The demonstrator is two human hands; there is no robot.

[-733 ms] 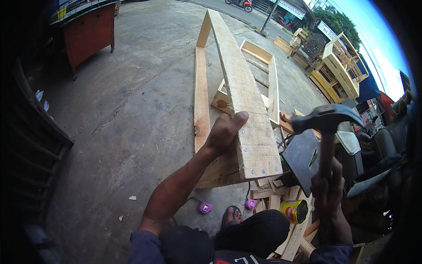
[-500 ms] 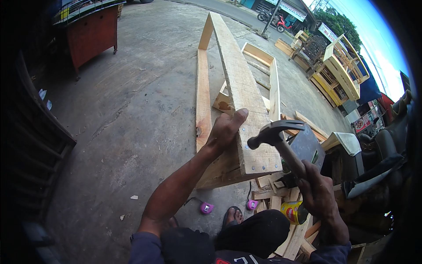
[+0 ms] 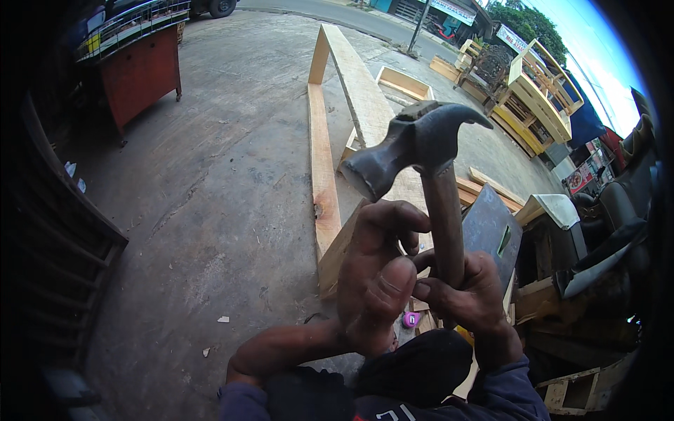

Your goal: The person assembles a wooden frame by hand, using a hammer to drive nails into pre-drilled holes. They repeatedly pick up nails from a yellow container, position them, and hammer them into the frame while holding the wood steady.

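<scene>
A: Head view, item one?

B: Hammer (image 3: 427, 182). Dark metal head, brown wooden handle. Long axis close to upright, the head leaning slightly left of the handle. The striking face points down-left, the claw up-right. It is raised in front of the person, with the head well above the grip.

A: What holds it?

B: The right hand (image 3: 467, 291), fingers wrapped tight round the lower handle. Below the fist the handle is hidden, so I cannot tell how much sticks out.

A: And the left hand?

B: The left hand (image 3: 375, 281) sits just left of the grip, fingers curled in loosely, thumb toward the right hand. It looks to touch the right hand's fingers; whether it pinches anything small I cannot tell. It does not grasp the handle.

A: What lies behind the grip?

B: A long wooden frame (image 3: 351, 91) of pale planks, running away from the hands over the concrete floor (image 3: 210, 175), its near end just behind the left hand. Right of the grip is a dark slab (image 3: 491, 228) leaning among wood offcuts (image 3: 484, 186). Just below the hands is a small pink object (image 3: 411, 320) on the ground.

A: Farther off?

B: A red cabinet (image 3: 140, 70) far up-left of the grip, and yellow wooden racks (image 3: 540, 98) far up-right.
</scene>
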